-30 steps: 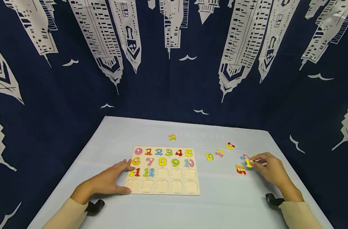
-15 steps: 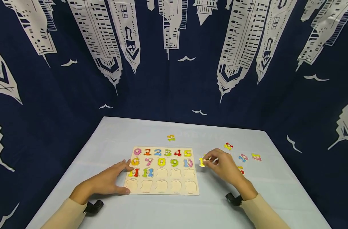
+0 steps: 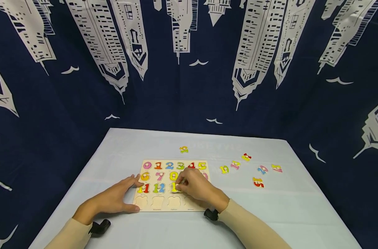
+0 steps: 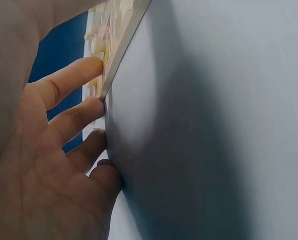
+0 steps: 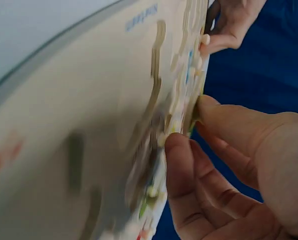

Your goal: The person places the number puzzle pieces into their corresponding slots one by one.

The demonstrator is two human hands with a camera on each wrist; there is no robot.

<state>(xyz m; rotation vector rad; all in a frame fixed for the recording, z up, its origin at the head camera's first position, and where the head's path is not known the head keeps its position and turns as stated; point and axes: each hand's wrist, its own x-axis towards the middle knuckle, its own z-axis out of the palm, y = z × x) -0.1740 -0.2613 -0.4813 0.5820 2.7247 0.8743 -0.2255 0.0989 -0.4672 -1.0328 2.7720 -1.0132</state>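
Note:
A wooden number puzzle board (image 3: 147,208) lies on the white table, with colourful number pieces in its upper rows and bare recesses in the bottom row. My left hand (image 3: 112,196) rests at its left side, fingers over the edge and thumb at the near left corner; the left wrist view shows the fingertips (image 4: 95,65) against the board's edge. Over the third row, just right of the 12 piece (image 3: 159,188), my right hand (image 3: 196,185) pinches a number puzzle piece (image 3: 174,188) with a yellow 1 showing. The rest of that piece is hidden behind the fingers.
Several loose number pieces lie right of the board, among them a green-yellow 19 (image 3: 224,169), a red-yellow 15 (image 3: 258,182) and a blue-pink 20 (image 3: 262,169). Another piece (image 3: 184,149) lies beyond the far edge. A dark blue curtain (image 3: 182,93) hangs behind the table.
My right hand has carried the number piece leftward from among the loose pieces to over the board's third row. The left hand stays at the board's edge.

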